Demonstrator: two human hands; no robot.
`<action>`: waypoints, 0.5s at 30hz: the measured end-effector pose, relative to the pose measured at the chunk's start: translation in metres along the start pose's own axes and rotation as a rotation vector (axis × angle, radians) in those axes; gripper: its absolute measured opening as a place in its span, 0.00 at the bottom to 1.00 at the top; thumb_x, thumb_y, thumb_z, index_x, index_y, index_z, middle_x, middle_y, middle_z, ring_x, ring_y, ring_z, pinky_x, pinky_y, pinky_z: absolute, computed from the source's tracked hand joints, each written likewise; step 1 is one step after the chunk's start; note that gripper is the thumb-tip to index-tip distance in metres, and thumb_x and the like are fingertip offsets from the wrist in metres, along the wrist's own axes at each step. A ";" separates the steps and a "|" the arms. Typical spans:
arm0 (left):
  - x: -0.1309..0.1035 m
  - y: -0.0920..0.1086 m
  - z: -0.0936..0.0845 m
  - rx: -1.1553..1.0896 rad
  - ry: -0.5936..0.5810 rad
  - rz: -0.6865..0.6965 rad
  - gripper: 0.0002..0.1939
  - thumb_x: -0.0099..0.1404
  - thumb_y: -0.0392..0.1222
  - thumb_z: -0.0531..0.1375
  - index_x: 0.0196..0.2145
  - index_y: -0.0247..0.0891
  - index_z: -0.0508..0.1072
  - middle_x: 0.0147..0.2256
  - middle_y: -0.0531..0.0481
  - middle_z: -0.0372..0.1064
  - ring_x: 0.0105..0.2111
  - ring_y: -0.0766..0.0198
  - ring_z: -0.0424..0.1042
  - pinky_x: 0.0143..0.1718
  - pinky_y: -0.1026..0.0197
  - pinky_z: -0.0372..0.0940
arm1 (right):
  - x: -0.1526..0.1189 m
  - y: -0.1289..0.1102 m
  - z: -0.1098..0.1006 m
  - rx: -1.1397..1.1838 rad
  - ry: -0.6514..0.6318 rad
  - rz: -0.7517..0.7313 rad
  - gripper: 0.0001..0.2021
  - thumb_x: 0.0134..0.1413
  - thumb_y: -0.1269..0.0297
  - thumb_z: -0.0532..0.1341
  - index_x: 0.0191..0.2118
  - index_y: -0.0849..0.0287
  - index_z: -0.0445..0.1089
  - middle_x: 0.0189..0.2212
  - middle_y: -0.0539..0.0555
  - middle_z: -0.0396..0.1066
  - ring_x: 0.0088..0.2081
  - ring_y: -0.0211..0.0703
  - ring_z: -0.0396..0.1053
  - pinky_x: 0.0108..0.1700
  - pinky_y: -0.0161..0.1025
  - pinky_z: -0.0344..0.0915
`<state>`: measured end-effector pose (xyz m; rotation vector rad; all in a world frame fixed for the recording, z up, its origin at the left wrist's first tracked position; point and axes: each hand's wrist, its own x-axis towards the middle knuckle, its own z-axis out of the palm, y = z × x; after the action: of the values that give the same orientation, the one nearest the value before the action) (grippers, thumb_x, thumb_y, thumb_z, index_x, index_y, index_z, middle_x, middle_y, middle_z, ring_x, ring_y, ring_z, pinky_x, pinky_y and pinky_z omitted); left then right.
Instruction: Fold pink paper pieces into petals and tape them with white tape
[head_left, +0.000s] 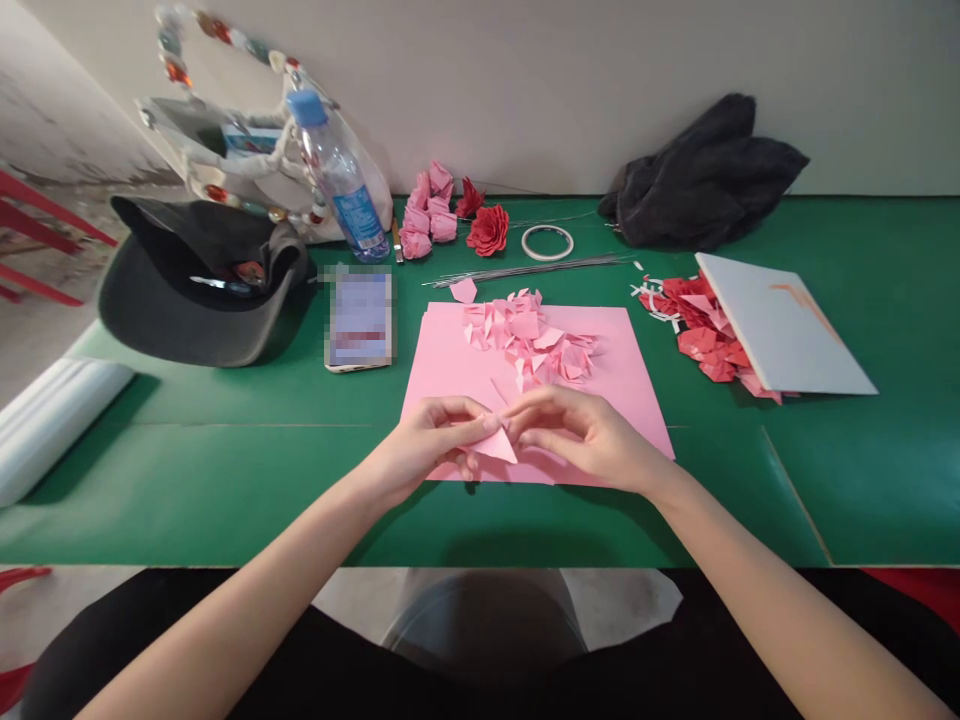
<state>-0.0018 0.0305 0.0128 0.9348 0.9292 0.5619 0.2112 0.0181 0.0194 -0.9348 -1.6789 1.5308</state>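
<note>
A small pink paper piece [496,447] is pinched between the thumb and fingers of my left hand [431,445]. My right hand [589,435] has its thumb and fingertips closed at the upper corner of the same piece; the exact grip is partly hidden. Both hands are over a stack of pink paper sheets [442,370] on the green table. Just beyond my fingers, a loose heap of cut and curled pink paper petals [540,335] lies on the stack. One more pink petal [463,291] rests past the stack's far edge.
Behind lie thin wires [532,270], a tape roll [547,243], pink paper roses [429,215] and a red rose [487,231]. At left are a phone [360,320], bottle [337,180] and cap [195,300]. A white board [787,330] covers red petals [705,340] at right.
</note>
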 end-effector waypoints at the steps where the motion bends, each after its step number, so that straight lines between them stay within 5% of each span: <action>1: 0.000 0.000 0.000 -0.018 -0.020 -0.023 0.11 0.59 0.45 0.65 0.32 0.34 0.71 0.24 0.55 0.66 0.18 0.75 0.65 0.21 0.71 0.65 | 0.000 0.000 0.000 -0.008 -0.019 -0.009 0.11 0.57 0.70 0.60 0.44 0.51 0.72 0.36 0.48 0.75 0.39 0.38 0.74 0.46 0.38 0.71; 5: -0.001 -0.001 0.003 -0.042 -0.042 -0.032 0.13 0.58 0.46 0.66 0.33 0.37 0.68 0.23 0.56 0.67 0.18 0.75 0.65 0.19 0.74 0.60 | -0.001 0.001 0.003 -0.051 -0.050 -0.018 0.09 0.55 0.71 0.62 0.39 0.51 0.77 0.36 0.49 0.76 0.39 0.39 0.74 0.44 0.36 0.70; 15: 0.000 0.002 0.004 0.079 0.027 0.049 0.17 0.53 0.46 0.69 0.33 0.34 0.69 0.26 0.50 0.73 0.25 0.63 0.74 0.28 0.62 0.69 | 0.003 0.009 0.005 -0.023 0.044 -0.005 0.09 0.52 0.76 0.63 0.30 0.54 0.77 0.29 0.47 0.71 0.34 0.35 0.70 0.39 0.34 0.67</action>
<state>0.0016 0.0299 0.0155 1.0253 0.9605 0.5847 0.2060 0.0185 0.0098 -0.9684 -1.6695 1.4805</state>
